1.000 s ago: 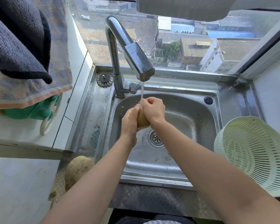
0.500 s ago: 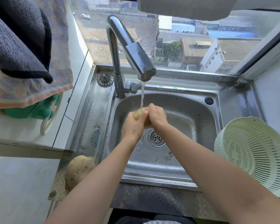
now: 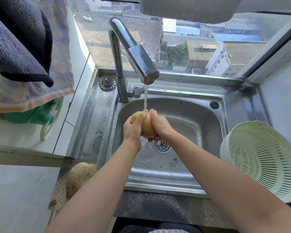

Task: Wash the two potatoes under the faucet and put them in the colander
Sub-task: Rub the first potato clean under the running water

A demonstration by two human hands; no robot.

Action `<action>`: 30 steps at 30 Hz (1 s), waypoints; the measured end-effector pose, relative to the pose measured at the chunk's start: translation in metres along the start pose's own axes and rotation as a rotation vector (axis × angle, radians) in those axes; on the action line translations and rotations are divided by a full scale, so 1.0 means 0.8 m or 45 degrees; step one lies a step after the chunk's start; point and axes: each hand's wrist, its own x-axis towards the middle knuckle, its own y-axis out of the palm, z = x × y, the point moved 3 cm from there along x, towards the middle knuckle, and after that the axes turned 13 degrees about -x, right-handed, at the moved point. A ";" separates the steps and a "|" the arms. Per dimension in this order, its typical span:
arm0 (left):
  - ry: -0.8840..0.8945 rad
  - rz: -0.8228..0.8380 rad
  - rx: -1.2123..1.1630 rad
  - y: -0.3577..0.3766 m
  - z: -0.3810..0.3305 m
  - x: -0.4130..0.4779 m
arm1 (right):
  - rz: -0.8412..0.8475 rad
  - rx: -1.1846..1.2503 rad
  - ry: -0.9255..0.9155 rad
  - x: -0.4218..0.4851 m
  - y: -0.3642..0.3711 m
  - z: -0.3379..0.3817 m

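Observation:
A wet yellow potato (image 3: 147,126) is held over the steel sink (image 3: 191,125), under the stream running from the chrome faucet (image 3: 142,64). My left hand (image 3: 133,130) grips its left side and my right hand (image 3: 160,125) wraps its right side, with fingertips curled beneath it. A second potato (image 3: 79,177), brown and dirty, lies on the sink's left ledge near the front corner, partly hidden by my left forearm. The pale green colander (image 3: 260,158) stands tilted at the right of the sink with nothing in it.
Towels (image 3: 23,52) hang at the upper left over green rubber gloves (image 3: 39,113). A sink plug (image 3: 107,83) lies on the ledge left of the faucet base. The drain (image 3: 161,145) sits just below my hands. A window runs behind the sink.
The potato has been turned between my hands, so more of it shows now. My left hand has slid round its left side, and both hands stay under the running water.

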 end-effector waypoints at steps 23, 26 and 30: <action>0.022 0.095 0.037 0.009 -0.016 0.024 | 0.068 -0.048 -0.042 -0.003 -0.007 0.002; 0.118 -0.222 -0.066 0.019 -0.025 0.021 | 0.176 0.073 -0.198 -0.008 0.002 0.005; 0.409 -0.300 0.229 0.016 -0.029 0.018 | 0.059 0.053 -0.302 -0.010 -0.002 0.007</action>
